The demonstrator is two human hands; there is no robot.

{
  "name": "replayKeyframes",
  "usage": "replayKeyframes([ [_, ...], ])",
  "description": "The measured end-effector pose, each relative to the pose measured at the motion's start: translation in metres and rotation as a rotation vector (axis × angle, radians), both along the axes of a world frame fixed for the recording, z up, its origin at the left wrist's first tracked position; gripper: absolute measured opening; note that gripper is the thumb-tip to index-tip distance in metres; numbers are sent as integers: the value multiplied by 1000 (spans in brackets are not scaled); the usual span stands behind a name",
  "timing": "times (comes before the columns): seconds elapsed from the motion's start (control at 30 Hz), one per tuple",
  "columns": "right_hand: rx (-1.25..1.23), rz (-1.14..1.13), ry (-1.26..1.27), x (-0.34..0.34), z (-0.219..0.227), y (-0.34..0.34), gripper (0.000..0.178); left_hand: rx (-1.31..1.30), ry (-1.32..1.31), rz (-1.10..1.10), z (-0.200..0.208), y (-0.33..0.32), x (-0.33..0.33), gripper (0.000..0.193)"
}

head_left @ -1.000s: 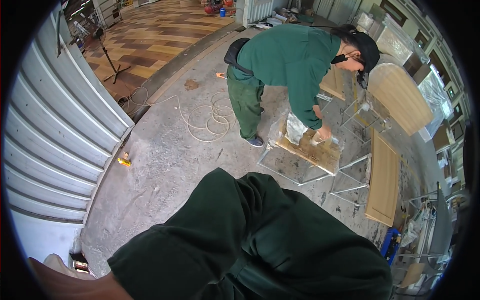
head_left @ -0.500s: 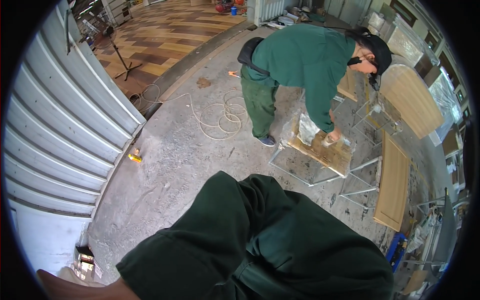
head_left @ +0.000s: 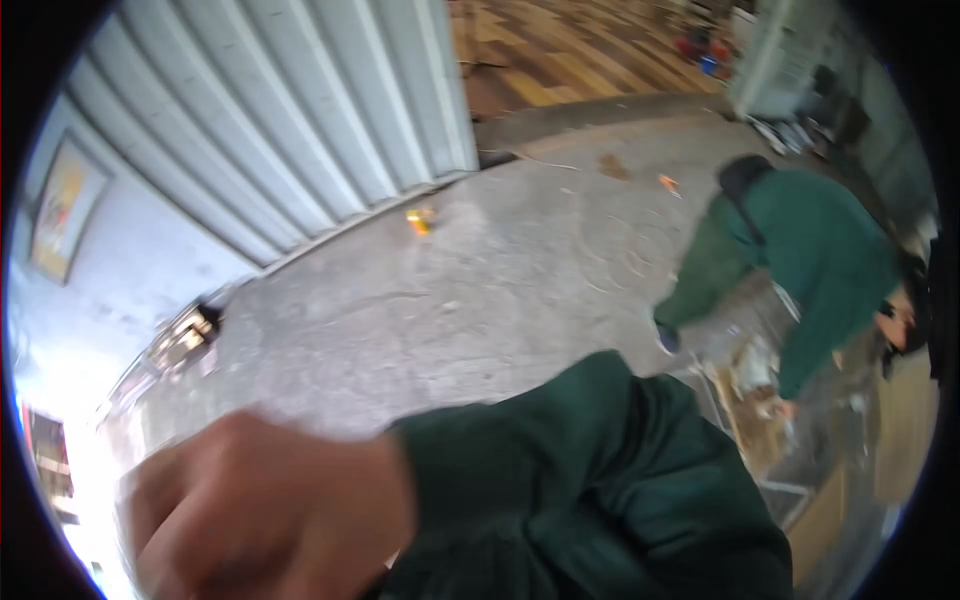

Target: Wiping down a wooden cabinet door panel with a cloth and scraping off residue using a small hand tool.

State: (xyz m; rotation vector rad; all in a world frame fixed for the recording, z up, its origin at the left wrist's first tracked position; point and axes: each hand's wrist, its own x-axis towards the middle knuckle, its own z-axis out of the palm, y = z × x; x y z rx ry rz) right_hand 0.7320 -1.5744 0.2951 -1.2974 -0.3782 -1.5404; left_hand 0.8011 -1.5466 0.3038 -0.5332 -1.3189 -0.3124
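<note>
My right hand reaches across to the lower left, out of the cuff of a dark green sleeve. Motion smears it, but the fingers look curled into a fist. Whatever they may hold is hidden beneath the knuckles. My left hand is out of the picture. Beyond my hand, on the floor by the wall, lies a dark box-like object with a shiny face.
A co-worker in green bends over a worn wooden board on the right. A corrugated metal wall stands at left. A small yellow object lies on the concrete floor, with a coiled hose farther right.
The view has swung left, shifting the co-worker and board rightward in the picture. My right hand has come fully into view from the lower left edge. A framed picture now shows at left.
</note>
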Motion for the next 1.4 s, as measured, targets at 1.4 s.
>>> replayKeyframes([
  [1.4, 1873, -463, 691, -165, -523, -728, 23, 1684, -1649, 807, -523, -780, 6, 30],
])
